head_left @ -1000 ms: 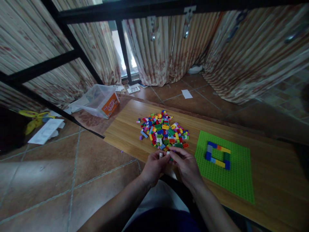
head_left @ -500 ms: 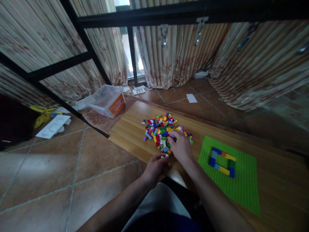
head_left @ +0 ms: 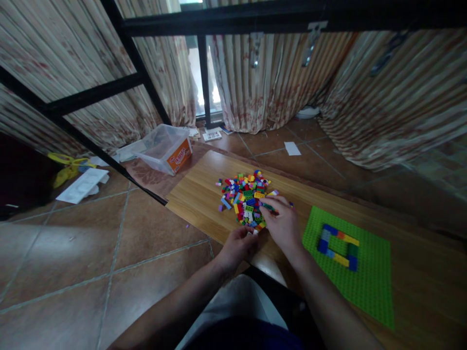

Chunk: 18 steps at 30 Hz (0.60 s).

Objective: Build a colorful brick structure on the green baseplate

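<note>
A heap of small toy building bricks (head_left: 248, 194) in many colours lies on the wooden table. At its near edge, my left hand (head_left: 239, 245) pinches a small white brick (head_left: 254, 232) between thumb and fingertips. My right hand (head_left: 282, 221) reaches over the right side of the heap, thumb and forefinger parted. Dark green and other bricks show between them, and I see none clearly gripped. To the right lies a green baseplate (head_left: 372, 282) carrying a rectangular ring of blue, yellow, orange, grey and green bricks (head_left: 341, 261).
A clear plastic box (head_left: 160, 150) with an orange label stands beyond the table's left end. Black metal bars (head_left: 219, 24) cross above, in front of curtains. On the tiled floor lie a white moulded tray (head_left: 82, 187), a yellow item (head_left: 69, 167) and papers (head_left: 292, 148).
My right hand has shifted slightly right over the heap, its thumb and forefinger spreading apart. My left hand stays near the heap's front edge with the white brick. The view has moved a little.
</note>
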Available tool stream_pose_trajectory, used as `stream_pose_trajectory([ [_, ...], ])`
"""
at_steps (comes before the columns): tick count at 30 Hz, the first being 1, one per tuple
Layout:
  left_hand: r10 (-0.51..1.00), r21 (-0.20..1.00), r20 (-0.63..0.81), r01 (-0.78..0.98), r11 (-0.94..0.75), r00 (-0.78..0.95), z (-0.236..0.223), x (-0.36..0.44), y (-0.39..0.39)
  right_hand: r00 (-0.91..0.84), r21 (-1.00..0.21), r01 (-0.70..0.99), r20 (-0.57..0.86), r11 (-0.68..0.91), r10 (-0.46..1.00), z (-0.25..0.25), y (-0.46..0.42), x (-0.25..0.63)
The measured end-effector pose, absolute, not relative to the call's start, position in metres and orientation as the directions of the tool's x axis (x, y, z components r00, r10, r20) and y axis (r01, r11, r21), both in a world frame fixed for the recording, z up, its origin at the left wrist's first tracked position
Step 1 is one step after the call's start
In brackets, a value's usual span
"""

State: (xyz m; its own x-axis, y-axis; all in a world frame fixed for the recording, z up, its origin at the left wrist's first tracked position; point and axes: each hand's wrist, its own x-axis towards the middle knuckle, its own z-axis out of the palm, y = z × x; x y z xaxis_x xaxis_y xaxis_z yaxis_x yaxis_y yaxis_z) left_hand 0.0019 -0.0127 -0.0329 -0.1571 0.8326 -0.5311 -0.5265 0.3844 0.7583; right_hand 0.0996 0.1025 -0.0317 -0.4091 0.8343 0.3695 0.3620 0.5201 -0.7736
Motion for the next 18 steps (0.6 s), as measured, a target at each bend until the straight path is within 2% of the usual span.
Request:
stream_pose_trajectory([
  [5,0.85,0.818,-0.479,-0.462,0.342,-0.219,-0.033,-0.003,-0.005,-0.411,-0.76,0.384,0.367,0.523,0.835,-0.025,0.094,0.096],
  [10,0.869,0.833,-0.449,-0.449,0.323,-0.208,-0.031,-0.011,-0.015,-0.641,-0.592,0.457,0.299,0.664,0.707,-0.023,0.091,0.068],
  [14,0.842,0.816,-0.484,-0.471,0.334,-0.24,-0.033,-0.02,-0.027,-0.731,-0.494,0.471,0.245,0.731,0.637,-0.033,0.097,0.054],
  [18,0.807,0.801,-0.518,-0.491,0.342,-0.283,-0.034,-0.028,-0.031,-0.735,-0.508,0.45,0.257,0.734,0.628,-0.039,0.1,0.055],
])
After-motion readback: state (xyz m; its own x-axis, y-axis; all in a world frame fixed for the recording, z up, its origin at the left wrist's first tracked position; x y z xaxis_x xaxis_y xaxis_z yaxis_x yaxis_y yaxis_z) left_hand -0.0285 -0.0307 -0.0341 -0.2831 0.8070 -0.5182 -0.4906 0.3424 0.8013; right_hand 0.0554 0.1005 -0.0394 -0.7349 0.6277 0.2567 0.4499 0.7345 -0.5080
